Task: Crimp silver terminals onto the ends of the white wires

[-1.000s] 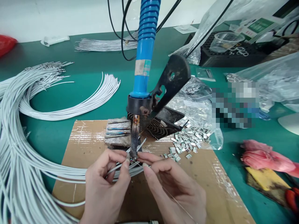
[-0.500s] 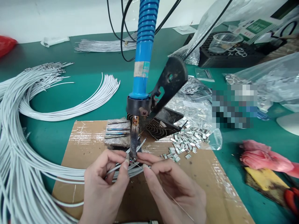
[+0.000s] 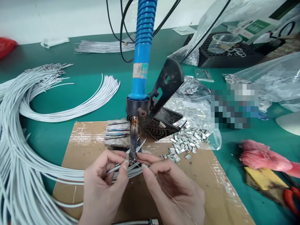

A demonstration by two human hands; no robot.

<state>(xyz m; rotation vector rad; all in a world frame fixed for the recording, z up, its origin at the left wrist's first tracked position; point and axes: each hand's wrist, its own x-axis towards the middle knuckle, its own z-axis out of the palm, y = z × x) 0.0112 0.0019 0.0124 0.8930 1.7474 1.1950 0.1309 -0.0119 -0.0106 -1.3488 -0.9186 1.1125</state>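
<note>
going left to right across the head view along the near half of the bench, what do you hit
Big bundle of thin white insulated wires → left hand pinching a white wire → dark soldering iron tip under the blue ribbed handle → right hand holding a thin bare wire → scattered small silver metal clips → crumpled pink cloth

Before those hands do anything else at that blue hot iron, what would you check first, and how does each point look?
1. White insulated wire pinched in the left hand: ok.
2. Thin bare solder strand held by the right hand, leading up to the tip: ok.
3. Blue-handled soldering iron seated upright in its black metal stand: ok.
4. Fingertips apart from the dark iron tip: not ok, they sit right beside it.
5. Wire end touching the tip: cannot tell, fingers hide it.
6. Brown taped cardboard sheet lying under the work: ok.
</note>
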